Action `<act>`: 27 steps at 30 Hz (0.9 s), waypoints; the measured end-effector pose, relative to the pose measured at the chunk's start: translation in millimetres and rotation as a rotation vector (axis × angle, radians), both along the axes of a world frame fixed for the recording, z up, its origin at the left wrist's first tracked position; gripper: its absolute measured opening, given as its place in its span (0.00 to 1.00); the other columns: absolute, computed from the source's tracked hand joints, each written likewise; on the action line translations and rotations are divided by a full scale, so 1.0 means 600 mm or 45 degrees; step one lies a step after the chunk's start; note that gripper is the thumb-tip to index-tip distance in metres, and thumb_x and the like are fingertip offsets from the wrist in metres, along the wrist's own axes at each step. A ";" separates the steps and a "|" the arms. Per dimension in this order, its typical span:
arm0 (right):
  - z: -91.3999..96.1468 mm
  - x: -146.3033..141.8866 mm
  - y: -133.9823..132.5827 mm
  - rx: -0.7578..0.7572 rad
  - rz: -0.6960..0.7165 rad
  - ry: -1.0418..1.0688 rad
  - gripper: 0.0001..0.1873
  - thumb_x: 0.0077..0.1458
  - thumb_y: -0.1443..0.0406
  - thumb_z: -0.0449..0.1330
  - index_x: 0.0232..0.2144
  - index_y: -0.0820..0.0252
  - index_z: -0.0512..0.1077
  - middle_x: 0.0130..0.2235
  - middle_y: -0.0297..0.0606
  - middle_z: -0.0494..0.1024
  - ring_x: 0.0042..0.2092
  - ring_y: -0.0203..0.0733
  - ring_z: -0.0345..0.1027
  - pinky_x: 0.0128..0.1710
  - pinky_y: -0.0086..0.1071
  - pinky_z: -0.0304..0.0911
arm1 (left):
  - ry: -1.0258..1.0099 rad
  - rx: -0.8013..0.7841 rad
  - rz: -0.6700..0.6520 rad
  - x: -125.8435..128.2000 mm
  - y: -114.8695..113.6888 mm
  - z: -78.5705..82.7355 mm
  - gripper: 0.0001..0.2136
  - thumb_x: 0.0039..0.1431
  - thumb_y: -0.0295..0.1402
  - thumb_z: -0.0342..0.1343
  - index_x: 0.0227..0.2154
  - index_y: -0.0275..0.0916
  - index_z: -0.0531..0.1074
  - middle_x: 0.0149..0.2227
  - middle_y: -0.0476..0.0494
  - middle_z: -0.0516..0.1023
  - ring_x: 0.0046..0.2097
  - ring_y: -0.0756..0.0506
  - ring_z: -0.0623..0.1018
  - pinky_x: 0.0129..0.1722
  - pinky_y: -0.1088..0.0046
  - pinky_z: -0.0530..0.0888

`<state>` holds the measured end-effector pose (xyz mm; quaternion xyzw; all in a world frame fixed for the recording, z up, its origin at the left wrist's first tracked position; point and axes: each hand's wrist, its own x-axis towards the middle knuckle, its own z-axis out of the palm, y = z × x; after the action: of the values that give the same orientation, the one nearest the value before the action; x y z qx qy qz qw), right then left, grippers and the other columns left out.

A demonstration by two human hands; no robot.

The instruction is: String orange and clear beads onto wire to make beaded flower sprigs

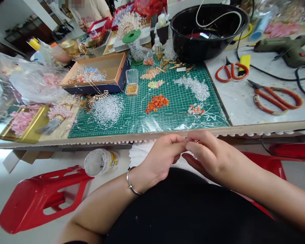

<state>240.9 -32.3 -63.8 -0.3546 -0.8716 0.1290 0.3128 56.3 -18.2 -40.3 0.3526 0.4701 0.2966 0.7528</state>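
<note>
Beads (197, 141), partly hidden in the curled right hand (208, 152) just in front of the mat (132, 101), are best held steady against the left hand's (162, 156) narrow pinch, whose contents cannot be told.

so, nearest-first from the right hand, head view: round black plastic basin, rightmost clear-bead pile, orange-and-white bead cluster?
1. Orange-and-white bead cluster, ahead of the right hand
2. Clear-bead pile, beyond the cluster
3. Black basin, beyond both
</note>
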 end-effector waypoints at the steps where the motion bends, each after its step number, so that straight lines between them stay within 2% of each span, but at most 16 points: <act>1: 0.001 0.001 0.000 -0.022 0.002 0.025 0.17 0.57 0.73 0.60 0.47 0.50 0.68 0.48 0.45 0.75 0.46 0.54 0.74 0.39 0.46 0.74 | -0.002 0.009 -0.010 0.000 0.000 -0.002 0.13 0.51 0.38 0.67 0.24 0.36 0.70 0.21 0.57 0.60 0.23 0.56 0.54 0.25 0.74 0.52; 4: 0.006 0.001 0.000 -0.104 0.000 0.115 0.18 0.57 0.74 0.59 0.47 0.52 0.67 0.47 0.44 0.73 0.46 0.51 0.74 0.42 0.45 0.73 | 0.017 0.059 -0.008 0.000 0.000 -0.005 0.15 0.52 0.41 0.68 0.23 0.37 0.70 0.20 0.57 0.58 0.24 0.55 0.55 0.26 0.73 0.53; 9: 0.019 0.004 0.000 -0.264 -0.026 0.276 0.13 0.59 0.74 0.58 0.42 0.51 0.67 0.41 0.39 0.75 0.43 0.46 0.74 0.38 0.39 0.71 | 0.194 0.300 -0.087 -0.002 0.003 0.003 0.13 0.55 0.42 0.66 0.27 0.37 0.74 0.26 0.51 0.69 0.29 0.51 0.64 0.30 0.72 0.59; 13: 0.025 0.006 -0.003 -0.369 -0.077 0.380 0.10 0.60 0.71 0.60 0.39 0.50 0.68 0.37 0.36 0.77 0.39 0.44 0.74 0.36 0.38 0.71 | 0.503 0.541 -0.233 -0.008 0.000 0.018 0.11 0.60 0.42 0.61 0.30 0.39 0.76 0.20 0.54 0.62 0.24 0.51 0.60 0.25 0.72 0.54; 15: 0.025 0.005 -0.005 -0.396 -0.114 0.416 0.08 0.62 0.70 0.60 0.39 0.50 0.68 0.37 0.35 0.78 0.39 0.44 0.75 0.36 0.38 0.71 | 0.620 0.693 -0.278 -0.009 -0.002 0.022 0.10 0.62 0.40 0.59 0.30 0.39 0.76 0.20 0.54 0.64 0.23 0.51 0.61 0.24 0.72 0.55; 19: 0.024 0.006 -0.003 -0.392 -0.140 0.413 0.08 0.62 0.70 0.60 0.37 0.50 0.70 0.38 0.35 0.80 0.41 0.45 0.76 0.38 0.39 0.72 | 0.801 1.081 -0.379 -0.013 0.006 0.022 0.10 0.66 0.35 0.54 0.31 0.40 0.77 0.26 0.49 0.74 0.28 0.49 0.70 0.30 0.72 0.63; 23: 0.031 0.026 0.020 -0.360 -0.186 0.364 0.08 0.62 0.69 0.60 0.39 0.49 0.72 0.38 0.35 0.81 0.40 0.45 0.77 0.36 0.38 0.72 | 1.102 1.566 -0.516 -0.032 0.028 0.025 0.12 0.68 0.32 0.49 0.32 0.39 0.77 0.27 0.44 0.77 0.29 0.47 0.71 0.30 0.69 0.60; 25: 0.035 0.039 0.041 -0.355 -0.217 0.342 0.04 0.63 0.67 0.61 0.37 0.50 0.73 0.37 0.35 0.81 0.39 0.43 0.77 0.36 0.36 0.72 | 1.270 1.703 -0.526 -0.046 0.041 0.028 0.12 0.67 0.30 0.48 0.32 0.38 0.77 0.26 0.44 0.76 0.28 0.48 0.69 0.28 0.69 0.57; 27: 0.036 0.052 0.069 -0.349 -0.250 0.314 0.03 0.63 0.64 0.61 0.35 0.51 0.74 0.38 0.35 0.82 0.39 0.43 0.77 0.36 0.36 0.72 | 1.401 1.736 -0.507 -0.059 0.055 0.028 0.12 0.67 0.28 0.48 0.31 0.38 0.76 0.24 0.46 0.74 0.26 0.49 0.67 0.27 0.69 0.55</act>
<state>272.0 8.8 -42.0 -0.4588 -0.7622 0.2578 0.3770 21.0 14.9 -23.2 0.8901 0.4163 0.1643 0.0859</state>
